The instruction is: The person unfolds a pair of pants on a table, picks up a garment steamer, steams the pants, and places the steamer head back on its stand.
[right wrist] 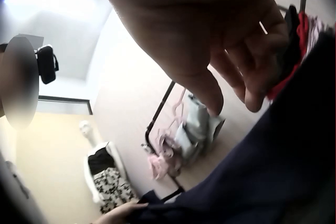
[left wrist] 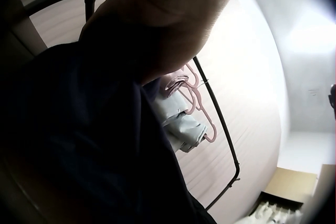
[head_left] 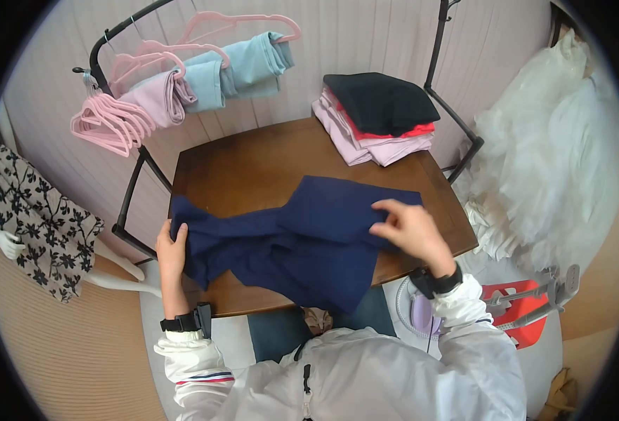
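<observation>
Left hand (head_left: 172, 254): pinches navy garment (head_left: 323, 235) near table's (head_left: 235, 165) left edge; anchor lightly.
Right hand (head_left: 416, 233): empty, fingers bent, thumb apart; best smooth creases rightward.

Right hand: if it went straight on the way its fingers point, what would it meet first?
Probably the navy cloth, spread below and ahead of the right hand; the gap between them is unclear.
</observation>
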`<state>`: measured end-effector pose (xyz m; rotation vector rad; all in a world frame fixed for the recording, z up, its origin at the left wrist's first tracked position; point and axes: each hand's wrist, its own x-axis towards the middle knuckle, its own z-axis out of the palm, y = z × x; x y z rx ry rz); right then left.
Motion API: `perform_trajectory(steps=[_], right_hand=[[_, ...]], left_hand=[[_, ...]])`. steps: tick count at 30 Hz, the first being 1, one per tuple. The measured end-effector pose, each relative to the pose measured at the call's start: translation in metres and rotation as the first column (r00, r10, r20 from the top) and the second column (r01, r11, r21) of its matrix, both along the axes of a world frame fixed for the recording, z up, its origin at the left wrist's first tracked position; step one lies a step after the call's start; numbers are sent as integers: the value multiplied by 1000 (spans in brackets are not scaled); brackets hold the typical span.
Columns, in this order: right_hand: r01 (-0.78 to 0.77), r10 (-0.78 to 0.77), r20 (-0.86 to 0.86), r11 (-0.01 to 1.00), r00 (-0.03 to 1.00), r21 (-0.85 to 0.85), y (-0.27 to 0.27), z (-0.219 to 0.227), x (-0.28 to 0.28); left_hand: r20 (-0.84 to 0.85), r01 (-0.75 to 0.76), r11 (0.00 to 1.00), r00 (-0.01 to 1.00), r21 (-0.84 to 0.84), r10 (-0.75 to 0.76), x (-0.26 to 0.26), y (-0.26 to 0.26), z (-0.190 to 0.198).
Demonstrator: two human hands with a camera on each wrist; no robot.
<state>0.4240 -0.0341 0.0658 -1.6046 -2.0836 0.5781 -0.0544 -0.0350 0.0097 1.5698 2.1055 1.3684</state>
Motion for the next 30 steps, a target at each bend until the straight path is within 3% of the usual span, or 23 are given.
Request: perform_trajectory(steps=[2,3,5,8,10,12,14,15,16,18,20,21,24,25,26,29,30], right_hand=[[-69,34,163,975,986,211,-7,-19,-24],[-83,49,161,974,986,209,-6,-26,-32],[-30,-33,145,911,989,411,0,-36,-44],[-66,-26,262,940,965,336,16,-37,-43],[-77,4,207,935,978,345,26,-29,-33],[-63,134,-143,907,981,417,42,-23,-12],[65,19,-548,989,836,133,47,-8,10],[59,-55,-709,998,703,-19,53,-7,28],[90,-125,-855,992,504,-92,53,-2,38],[53,-165,-872,986,461,-159,72,-13,91],[169,-186,-959,974,211,-152,61,2,87],[98,-176,-975,982,138,-163,53,7,95],[57,-270,-957,962,107,-265,52,-7,115],[-34,-297,-952,953,73,-300,58,-17,127],[-30,-297,-952,953,73,-300,63,-18,127],[86,-399,-917,914,20,-396,79,-31,134],[224,-352,-878,930,325,-291,89,-49,148]], left_hand=[[82,50,998,995,23,-52,4,-8,2],[81,35,999,996,20,-37,4,-11,1],[126,54,998,990,15,-55,0,-16,3],[123,43,999,991,12,-44,-15,-21,7],[182,58,996,981,71,-70,-20,-25,16],[272,77,982,954,174,-123,-23,-29,30],[315,60,974,940,218,-129,-35,-30,42],[320,39,964,939,265,-126,-40,-28,48],[456,0,964,881,266,-126,-43,-25,58],[627,-11,969,764,248,-151,-72,-14,64],[636,-85,969,767,234,-86,-88,8,77],[620,-80,956,775,282,-118,-89,20,86],[525,-33,921,829,389,-192,-81,68,112],[365,13,915,915,403,-173,-72,86,118],[194,59,911,970,408,-149,-59,102,121],[-57,250,960,968,128,-245,9,117,108],[-163,299,951,945,74,-284,30,108,94]])
